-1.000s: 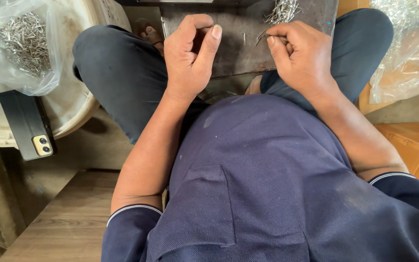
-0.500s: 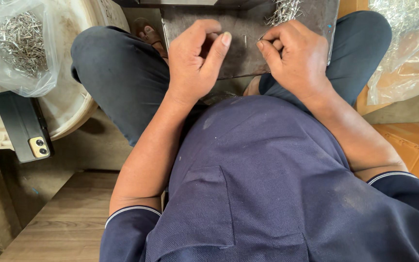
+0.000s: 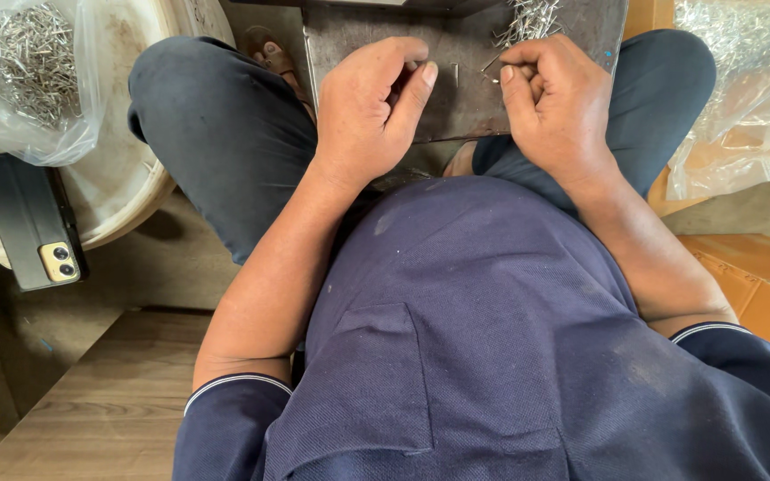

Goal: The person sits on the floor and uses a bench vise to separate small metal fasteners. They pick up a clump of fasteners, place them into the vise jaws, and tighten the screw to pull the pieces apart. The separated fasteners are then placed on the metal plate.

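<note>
Right hand curled, thin silver metal pin pinched at fingertips; left hand loosely curled beside it, contents not discernible. Heap of loose silver pins just beyond right hand on dark grey metal plate: judged mostly unsorted.

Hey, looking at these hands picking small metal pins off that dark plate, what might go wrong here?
The loose pins sit heaped near the far edge of the metal plate, so a nudge from the right hand may scatter them. Both hands work with bare fingers, so the thin pins might prick them. The left hand is curled, so any pin in it is hidden and may slip out. The phone overhangs the round tray's rim and could slide off.
</note>
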